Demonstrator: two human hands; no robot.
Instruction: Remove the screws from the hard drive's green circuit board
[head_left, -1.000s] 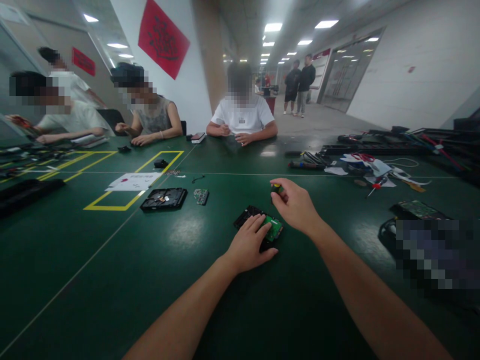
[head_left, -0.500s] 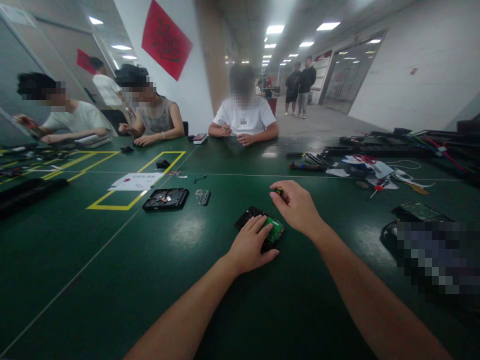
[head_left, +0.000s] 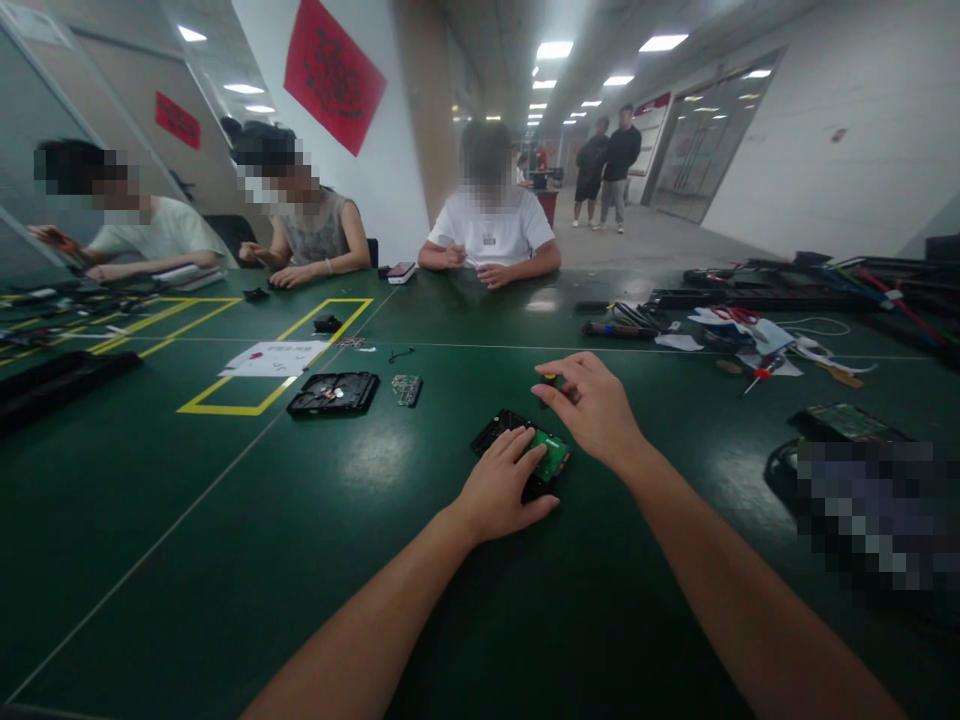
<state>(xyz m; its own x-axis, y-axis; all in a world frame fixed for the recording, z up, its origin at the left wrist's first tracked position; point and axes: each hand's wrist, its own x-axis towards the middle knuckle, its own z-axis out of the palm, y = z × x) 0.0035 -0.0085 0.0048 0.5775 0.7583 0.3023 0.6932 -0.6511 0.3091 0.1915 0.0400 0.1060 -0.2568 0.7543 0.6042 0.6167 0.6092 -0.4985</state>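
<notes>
My left hand (head_left: pixel 501 485) lies flat across a black hard drive (head_left: pixel 490 428), its fingers stretched over the top and its thumb at the near edge. Part of the drive's green circuit board (head_left: pixel 555 458) shows past the fingertips; the rest is under the hand. Above and right of the drive, my right hand (head_left: pixel 596 405) is closed in a pinch around a small yellow-and-black screwdriver (head_left: pixel 551 379), mostly covered by the fingers. Its tip cannot be made out. To the left are an open black drive casing (head_left: pixel 334 393) and a small loose circuit board (head_left: pixel 407 390).
A white paper (head_left: pixel 274 359) and a small black part (head_left: pixel 327 324) lie by yellow tape. At right are a red screwdriver (head_left: pixel 760 376), cables, cloths and another circuit board (head_left: pixel 847 424). Across the green table (head_left: pixel 225 560) sit several people.
My right hand has shifted slightly up and left with the screwdriver, showing more of its yellow top. My left hand stays on the hard drive. The camera view has moved slightly.
</notes>
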